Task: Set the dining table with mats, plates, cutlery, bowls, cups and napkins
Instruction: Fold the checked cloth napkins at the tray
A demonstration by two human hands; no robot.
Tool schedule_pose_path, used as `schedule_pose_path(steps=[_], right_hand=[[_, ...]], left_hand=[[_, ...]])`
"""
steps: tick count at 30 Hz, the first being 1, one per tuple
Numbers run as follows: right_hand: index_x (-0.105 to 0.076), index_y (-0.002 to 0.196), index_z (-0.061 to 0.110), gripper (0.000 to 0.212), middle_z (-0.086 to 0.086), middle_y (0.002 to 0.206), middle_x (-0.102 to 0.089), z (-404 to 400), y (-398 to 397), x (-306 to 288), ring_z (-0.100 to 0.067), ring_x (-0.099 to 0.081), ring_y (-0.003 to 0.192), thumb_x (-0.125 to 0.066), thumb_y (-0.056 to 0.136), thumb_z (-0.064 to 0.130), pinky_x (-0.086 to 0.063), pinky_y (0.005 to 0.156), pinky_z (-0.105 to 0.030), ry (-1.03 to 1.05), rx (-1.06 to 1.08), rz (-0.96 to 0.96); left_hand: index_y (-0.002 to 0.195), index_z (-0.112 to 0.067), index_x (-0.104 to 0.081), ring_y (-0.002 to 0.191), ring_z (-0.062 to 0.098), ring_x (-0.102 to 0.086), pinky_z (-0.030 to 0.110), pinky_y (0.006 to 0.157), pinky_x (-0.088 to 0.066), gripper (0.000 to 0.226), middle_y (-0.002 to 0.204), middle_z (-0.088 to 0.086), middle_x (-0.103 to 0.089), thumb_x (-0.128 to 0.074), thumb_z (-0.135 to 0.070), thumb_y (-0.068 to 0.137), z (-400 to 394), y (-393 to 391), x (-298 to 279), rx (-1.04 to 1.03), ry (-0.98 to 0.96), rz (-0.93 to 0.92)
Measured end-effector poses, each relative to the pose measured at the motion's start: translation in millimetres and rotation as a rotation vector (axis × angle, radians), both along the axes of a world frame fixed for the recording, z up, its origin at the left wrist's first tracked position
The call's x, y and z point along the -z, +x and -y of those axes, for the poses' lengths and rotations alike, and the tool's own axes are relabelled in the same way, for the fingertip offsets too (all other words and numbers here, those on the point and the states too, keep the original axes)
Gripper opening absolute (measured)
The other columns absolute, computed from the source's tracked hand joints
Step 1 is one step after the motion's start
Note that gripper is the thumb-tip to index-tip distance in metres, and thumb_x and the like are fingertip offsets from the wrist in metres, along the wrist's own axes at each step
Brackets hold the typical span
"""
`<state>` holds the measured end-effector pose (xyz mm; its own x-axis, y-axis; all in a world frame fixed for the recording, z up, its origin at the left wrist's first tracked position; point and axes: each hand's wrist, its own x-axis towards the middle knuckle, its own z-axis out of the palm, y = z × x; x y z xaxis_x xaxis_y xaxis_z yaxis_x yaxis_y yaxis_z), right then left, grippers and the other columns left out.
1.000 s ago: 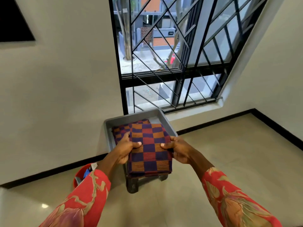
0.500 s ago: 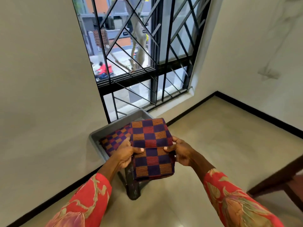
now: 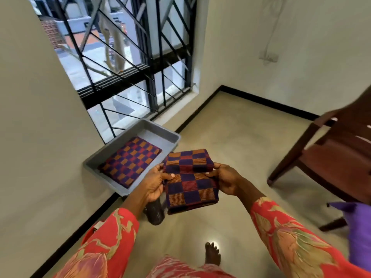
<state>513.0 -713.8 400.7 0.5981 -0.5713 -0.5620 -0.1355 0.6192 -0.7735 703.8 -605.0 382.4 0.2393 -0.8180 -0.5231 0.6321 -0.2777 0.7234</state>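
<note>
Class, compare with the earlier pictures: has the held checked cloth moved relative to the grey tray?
Yes. The held checked cloth was over the grey tray earlier; now it is clear of it, to the tray's right.

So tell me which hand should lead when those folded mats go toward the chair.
Right, probably. The right hand grips the mats' edge on the side nearer the chair; the left hand grips the edge beside the tray. Both hold the stack, so the left would likely just follow.

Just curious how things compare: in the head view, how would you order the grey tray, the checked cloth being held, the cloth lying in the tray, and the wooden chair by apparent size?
1. wooden chair
2. grey tray
3-4. held cloth and cloth in the tray: alike; nearness makes it unsure.
</note>
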Motion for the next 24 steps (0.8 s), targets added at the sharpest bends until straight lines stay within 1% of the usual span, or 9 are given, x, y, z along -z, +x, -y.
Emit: schedule_pose_path(steps=[3, 6, 11, 14, 16, 18, 20, 21, 24], right_hand=[[-0.057, 0.12, 0.007, 0.041, -0.015, 0.106, -0.066, -14, -30, 4, -0.031, -0.064, 0.095, -0.037, 0.09, -0.014, -0.06, 0.07, -0.035, 0.042, 0.096, 0.002], [-0.056, 0.12, 0.012, 0.044, -0.016, 0.109, -0.065, -26, -63, 10, -0.032, -0.064, 0.098, -0.036, 0.091, -0.014, -0.059, 0.072, -0.038, 0.083, 0.217, 0.028], [-0.062, 0.108, 0.01, 0.032, -0.012, 0.096, -0.069, -47, -113, 15, -0.029, -0.067, 0.089, -0.04, 0.093, -0.008, -0.06, 0.07, -0.038, 0.065, 0.388, 0.013], [-0.066, 0.094, 0.01, 0.026, -0.009, 0.086, -0.07, -56, -140, 15, -0.026, -0.065, 0.083, -0.042, 0.093, 0.001, -0.057, 0.073, -0.038, -0.039, 0.451, -0.088], [-0.067, 0.088, 0.011, 0.023, -0.008, 0.086, -0.067, -62, -161, 15, -0.026, -0.061, 0.084, -0.045, 0.092, 0.004, -0.052, 0.079, -0.04, -0.095, 0.479, -0.177], [-0.064, 0.08, 0.008, 0.021, -0.011, 0.081, -0.063, -69, -177, 15, -0.024, -0.061, 0.075, -0.048, 0.09, -0.003, -0.053, 0.073, -0.038, -0.109, 0.52, -0.188], [-0.059, 0.068, 0.005, 0.031, -0.013, 0.074, -0.06, -77, -193, 17, -0.021, -0.061, 0.059, -0.043, 0.083, -0.017, -0.054, 0.059, -0.03, -0.1, 0.591, -0.167], [-0.058, 0.063, 0.006, 0.036, -0.015, 0.074, -0.061, -80, -200, 20, -0.022, -0.062, 0.057, -0.038, 0.081, -0.02, -0.055, 0.058, -0.03, -0.088, 0.624, -0.156], [-0.06, 0.06, 0.014, 0.045, -0.016, 0.084, -0.065, -94, -221, 27, -0.029, -0.063, 0.076, -0.035, 0.088, -0.011, -0.053, 0.077, -0.045, -0.079, 0.65, -0.174]], left_hand=[[0.126, 0.001, -0.046, 0.091, 0.033, -0.064, 0.041, 0.065, -0.06, 0.048, 0.106, 0.021, -0.064, -0.047, 0.021, 0.082, 5, -20, 3, 0.079, 0.038, -0.019], [0.128, 0.006, -0.048, 0.092, 0.034, -0.064, 0.043, 0.07, -0.059, 0.047, 0.105, 0.022, -0.064, -0.045, 0.019, 0.083, 9, -46, 7, 0.189, 0.076, -0.018], [0.126, -0.01, -0.05, 0.101, 0.031, -0.062, 0.045, 0.081, -0.056, 0.054, 0.11, 0.014, -0.065, -0.041, 0.022, 0.083, 20, -90, 10, 0.315, 0.022, 0.015], [0.12, -0.02, -0.053, 0.098, 0.022, -0.063, 0.036, 0.076, -0.053, 0.064, 0.102, 0.006, -0.068, -0.036, 0.027, 0.081, 21, -115, 9, 0.406, -0.029, 0.084], [0.116, -0.018, -0.058, 0.094, 0.021, -0.063, 0.035, 0.076, -0.052, 0.056, 0.099, 0.005, -0.069, -0.036, 0.022, 0.085, 20, -133, 9, 0.486, -0.069, 0.174], [0.103, -0.014, -0.065, 0.09, 0.024, -0.063, 0.04, 0.08, -0.052, 0.045, 0.093, 0.006, -0.07, -0.038, 0.018, 0.088, 16, -148, 6, 0.544, -0.108, 0.272], [0.083, -0.015, -0.072, 0.082, 0.021, -0.065, 0.037, 0.076, -0.054, 0.05, 0.082, 0.002, -0.072, -0.037, 0.021, 0.087, 14, -164, 3, 0.572, -0.142, 0.324], [0.071, -0.016, -0.074, 0.08, 0.018, -0.065, 0.034, 0.073, -0.054, 0.055, 0.08, 0.0, -0.071, -0.037, 0.023, 0.085, 13, -170, 1, 0.585, -0.158, 0.336], [0.049, -0.013, -0.07, 0.092, 0.019, -0.061, 0.044, 0.083, -0.052, 0.061, 0.099, 0.003, -0.063, -0.036, 0.027, 0.082, 10, -189, -5, 0.63, -0.193, 0.315]])
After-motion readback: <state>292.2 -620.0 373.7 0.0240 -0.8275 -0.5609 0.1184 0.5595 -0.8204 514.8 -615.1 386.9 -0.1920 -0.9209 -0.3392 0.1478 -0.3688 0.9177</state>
